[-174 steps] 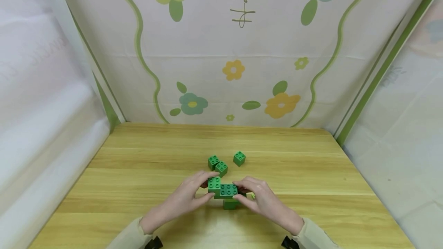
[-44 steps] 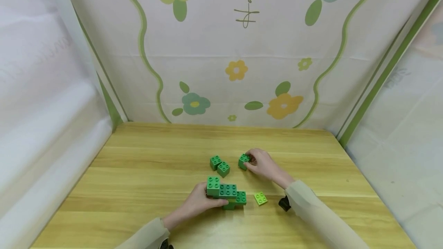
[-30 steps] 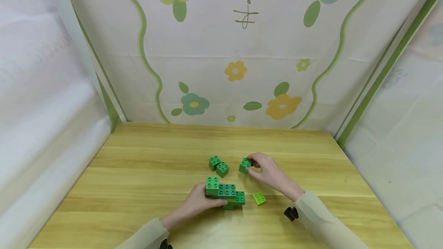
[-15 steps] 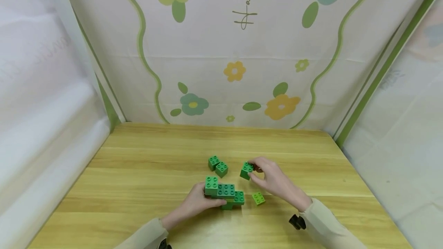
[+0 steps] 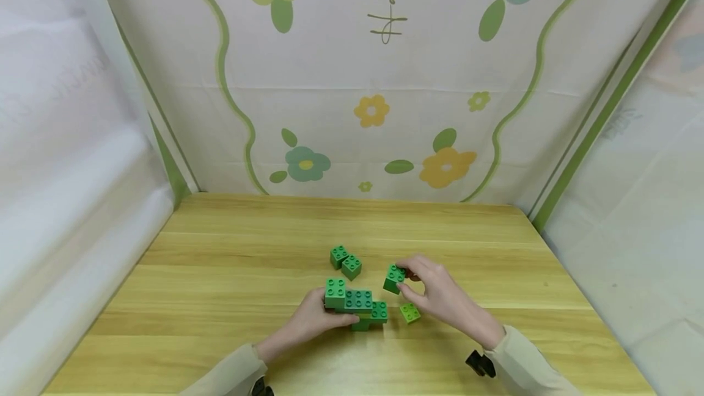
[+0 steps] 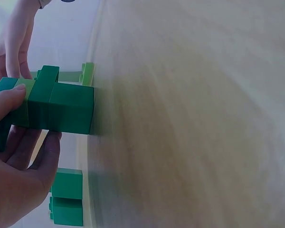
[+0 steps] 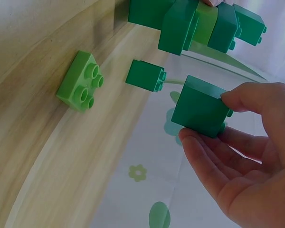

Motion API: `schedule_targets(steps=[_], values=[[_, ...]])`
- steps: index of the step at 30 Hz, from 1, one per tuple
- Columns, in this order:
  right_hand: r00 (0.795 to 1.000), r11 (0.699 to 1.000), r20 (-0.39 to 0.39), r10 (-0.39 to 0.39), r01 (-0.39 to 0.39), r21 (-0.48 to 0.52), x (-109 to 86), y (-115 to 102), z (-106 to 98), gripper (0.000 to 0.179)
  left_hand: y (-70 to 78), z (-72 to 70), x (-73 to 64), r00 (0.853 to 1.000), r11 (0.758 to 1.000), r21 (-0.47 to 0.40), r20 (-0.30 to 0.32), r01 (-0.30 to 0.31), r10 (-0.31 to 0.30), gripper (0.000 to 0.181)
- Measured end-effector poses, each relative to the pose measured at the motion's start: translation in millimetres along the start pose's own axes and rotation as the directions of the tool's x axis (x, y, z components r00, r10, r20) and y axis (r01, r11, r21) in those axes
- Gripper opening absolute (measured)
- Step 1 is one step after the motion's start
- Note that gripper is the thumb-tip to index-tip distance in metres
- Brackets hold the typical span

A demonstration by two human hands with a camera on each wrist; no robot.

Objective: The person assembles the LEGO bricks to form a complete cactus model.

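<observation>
My left hand (image 5: pixel 316 321) grips a stepped build of green toy building bricks (image 5: pixel 359 301) near the front middle of the table. Its thumb lies along the near side, over a lime layer; the other fingers are behind. In the left wrist view, the bottom brick of the build (image 6: pixel 72 108) stands right at the tabletop. Thumb and fingers of my right hand (image 5: pixel 442 295) pinch a single green four-stud brick (image 7: pixel 199 107), held studs up above the table in the head view. Below that brick lies a thin lime-green four-stud brick (image 5: pixel 409 313), just right of the build.
Two loose green bricks, one farther left (image 5: pixel 338 256) and one nearer (image 5: pixel 351 267), lie close together behind the build. The wooden table (image 5: pixel 231 249) ends at a flowered cloth wall (image 5: pixel 330 115) at the back, with cloth sides left and right.
Both hands were on the build earlier. My right hand then went to the lone brick at the back, pinched it and brought it nearer and slightly right. The left hand keeps its grip.
</observation>
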State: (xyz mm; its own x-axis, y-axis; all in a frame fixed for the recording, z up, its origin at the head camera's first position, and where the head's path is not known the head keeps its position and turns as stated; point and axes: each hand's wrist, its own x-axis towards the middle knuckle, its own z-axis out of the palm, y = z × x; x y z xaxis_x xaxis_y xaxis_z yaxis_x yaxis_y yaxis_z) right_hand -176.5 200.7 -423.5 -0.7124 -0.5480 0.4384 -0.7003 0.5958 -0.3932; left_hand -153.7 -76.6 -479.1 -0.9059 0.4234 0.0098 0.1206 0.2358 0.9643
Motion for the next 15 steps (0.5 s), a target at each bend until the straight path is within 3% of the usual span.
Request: schedule_targets(steps=[15], values=[[0.998, 0.998, -0.012, -0.064, 0.064, -0.017, -9.1, -6.2, -1.4, 0.035, 0.5, 0.2, -0.1, 1.000, 1.000, 0.003, 0.000, -0.009, 0.009, 0.042]])
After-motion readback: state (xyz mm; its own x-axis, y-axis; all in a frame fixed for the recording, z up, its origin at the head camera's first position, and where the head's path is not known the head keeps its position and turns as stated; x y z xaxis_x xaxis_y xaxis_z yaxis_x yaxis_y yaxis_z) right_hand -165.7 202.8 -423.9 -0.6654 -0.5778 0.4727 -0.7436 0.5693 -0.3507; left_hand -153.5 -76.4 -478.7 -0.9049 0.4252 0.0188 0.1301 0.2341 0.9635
